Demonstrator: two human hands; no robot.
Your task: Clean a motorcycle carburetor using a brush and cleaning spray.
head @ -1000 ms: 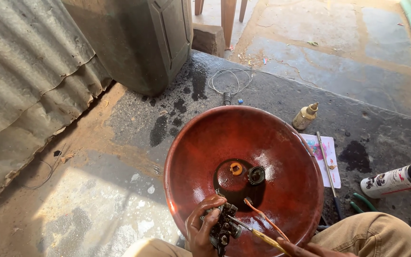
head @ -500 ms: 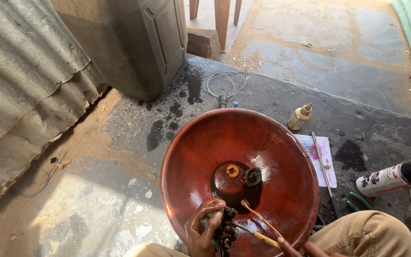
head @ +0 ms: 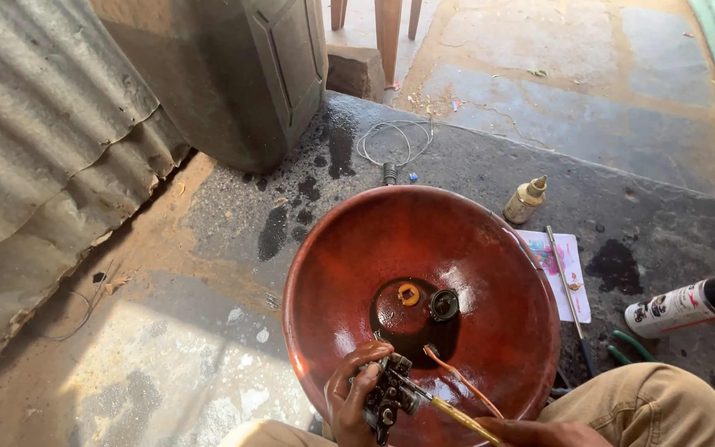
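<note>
Here, left hand fingers curled round metal part (grimy), right hand gripping screwdriver.

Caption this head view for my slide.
Left hand grips a small metal part over a red basin; right hand applies a yellow-handled screwdriver.

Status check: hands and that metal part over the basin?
Left hand grips metal part over red basin. Right hand holds screwdriver on it. Nothing obstructing.

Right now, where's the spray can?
In the head view the spray can lies on its side on the dark floor at the right edge, right of the red basin, above the person's knee.
</note>
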